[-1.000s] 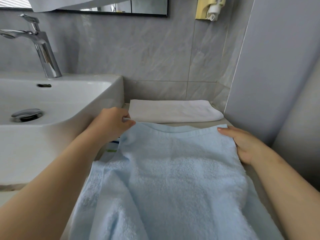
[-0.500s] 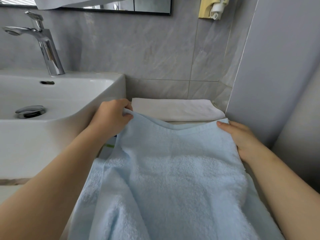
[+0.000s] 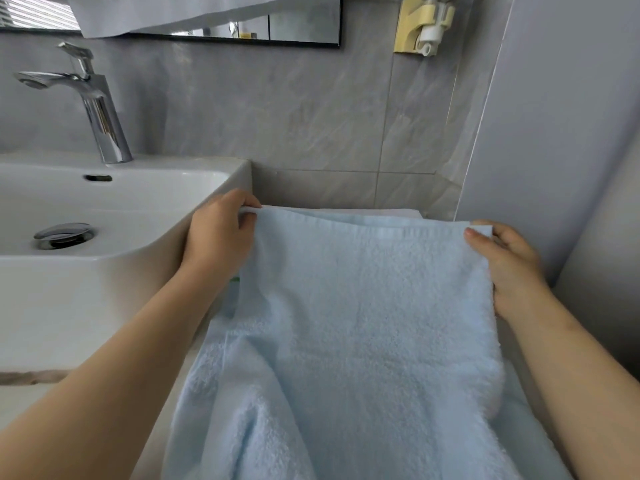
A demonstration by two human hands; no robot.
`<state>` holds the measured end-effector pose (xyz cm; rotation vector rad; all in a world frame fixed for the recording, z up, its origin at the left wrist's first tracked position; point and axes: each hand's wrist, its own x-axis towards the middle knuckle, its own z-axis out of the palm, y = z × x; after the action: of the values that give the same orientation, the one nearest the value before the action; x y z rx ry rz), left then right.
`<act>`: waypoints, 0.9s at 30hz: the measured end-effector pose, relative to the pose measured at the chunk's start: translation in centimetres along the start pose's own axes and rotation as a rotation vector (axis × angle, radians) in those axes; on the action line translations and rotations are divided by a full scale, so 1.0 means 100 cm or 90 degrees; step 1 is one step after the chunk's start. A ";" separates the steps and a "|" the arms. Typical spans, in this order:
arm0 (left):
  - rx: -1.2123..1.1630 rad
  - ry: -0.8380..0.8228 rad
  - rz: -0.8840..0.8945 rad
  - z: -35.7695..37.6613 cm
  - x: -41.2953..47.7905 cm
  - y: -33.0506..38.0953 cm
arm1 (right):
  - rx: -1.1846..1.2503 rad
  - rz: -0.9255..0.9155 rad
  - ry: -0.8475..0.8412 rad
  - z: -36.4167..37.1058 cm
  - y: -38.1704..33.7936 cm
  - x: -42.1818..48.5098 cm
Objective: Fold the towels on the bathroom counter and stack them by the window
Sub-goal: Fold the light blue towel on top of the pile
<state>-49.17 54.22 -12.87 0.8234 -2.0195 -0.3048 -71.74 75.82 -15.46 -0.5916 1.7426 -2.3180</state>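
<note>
A light blue towel (image 3: 363, 323) fills the lower middle of the head view, its far hem lifted off the counter. My left hand (image 3: 218, 240) pinches the hem's left corner, next to the sink's side. My right hand (image 3: 505, 265) pinches the right corner, thumb on top of the fabric. Behind the raised hem, only a thin strip of a folded white towel (image 3: 405, 213) shows against the back wall. The blue towel's near end hangs in loose folds toward me.
A white sink basin (image 3: 121, 216) with a chrome faucet (image 3: 100, 116) stands at the left. Grey tiled wall is close behind, and a plain wall panel (image 3: 554, 133) closes in at the right. A mirror and a yellow wall dispenser (image 3: 422, 22) hang above.
Both hands have raised the blue towel's far hem off the counter, so it now hides most of the folded white towel behind it.
</note>
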 end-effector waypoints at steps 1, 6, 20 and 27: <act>0.006 -0.011 -0.005 0.001 0.000 0.000 | -0.012 0.010 -0.030 0.000 0.002 0.002; 0.168 -0.106 0.019 0.014 0.001 -0.012 | -0.175 0.007 -0.063 0.000 0.011 0.008; 0.298 -0.016 0.061 0.006 -0.005 0.007 | -0.606 -0.417 0.140 0.001 -0.012 0.004; -0.098 -0.041 -0.219 0.005 0.003 0.012 | -0.544 -0.217 0.103 0.005 -0.037 0.004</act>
<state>-50.23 54.83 -12.34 1.0728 -1.8800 -0.6795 -71.53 76.39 -11.73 -0.8888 2.9063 -1.7215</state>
